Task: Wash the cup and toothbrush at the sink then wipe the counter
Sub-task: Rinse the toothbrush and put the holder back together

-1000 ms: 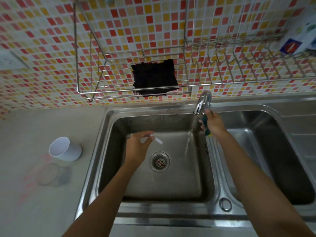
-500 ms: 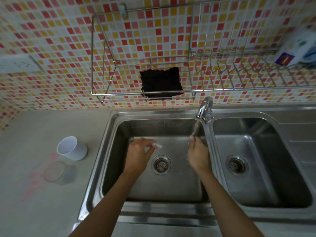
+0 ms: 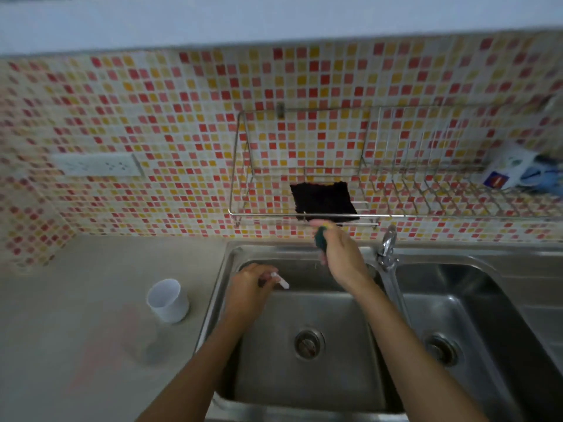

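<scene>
Toothbrush [image 3: 282,282] is pinched in the left hand [image 3: 248,289] over the sink [image 3: 320,379], washing underway. The right hand [image 3: 341,260] grips what looks like a green sponge [image 3: 320,239]. The cup [image 3: 167,300] stands left of the left hand on the tabletop [image 3: 76,300], apparently unwashed; wiping is not yet done.

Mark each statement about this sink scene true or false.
1. The cup stands on the counter, left of the sink. True.
2. The right hand is empty. False: it grips a green item.
3. The black cloth lies in the sink. False: it sits on the wall rack.
4. The left hand pinches a white stick over the sink. True.
</scene>
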Demonstrator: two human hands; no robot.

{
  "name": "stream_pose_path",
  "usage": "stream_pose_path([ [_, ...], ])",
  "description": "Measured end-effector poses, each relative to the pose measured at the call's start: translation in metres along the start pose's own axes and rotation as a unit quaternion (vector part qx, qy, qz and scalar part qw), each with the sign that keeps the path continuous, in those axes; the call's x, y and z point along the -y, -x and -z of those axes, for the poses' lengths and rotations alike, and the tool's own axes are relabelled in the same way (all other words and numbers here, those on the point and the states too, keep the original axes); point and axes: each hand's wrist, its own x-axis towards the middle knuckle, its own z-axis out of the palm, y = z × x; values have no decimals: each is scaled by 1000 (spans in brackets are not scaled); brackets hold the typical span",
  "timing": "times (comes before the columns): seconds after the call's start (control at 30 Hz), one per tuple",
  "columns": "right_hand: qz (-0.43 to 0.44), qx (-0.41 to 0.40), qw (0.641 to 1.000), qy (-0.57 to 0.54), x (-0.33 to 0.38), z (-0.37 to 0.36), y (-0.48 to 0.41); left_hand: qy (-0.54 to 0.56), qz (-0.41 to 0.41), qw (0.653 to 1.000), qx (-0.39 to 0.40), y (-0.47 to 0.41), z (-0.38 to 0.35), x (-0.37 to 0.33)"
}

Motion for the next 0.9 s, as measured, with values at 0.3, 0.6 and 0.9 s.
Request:
stream_pose_path([
  [0.3,62,-66,995,44,79,-43,-99,14,0,1000,-23,-28,64,27],
  [0.6,-12,-35,964,263,49,-93,-160,9,5,999,-40,-37,103,64],
  [0.9,181,-153,951,199,62,-140,-82,-4,48,997,-52,-33,158,122],
])
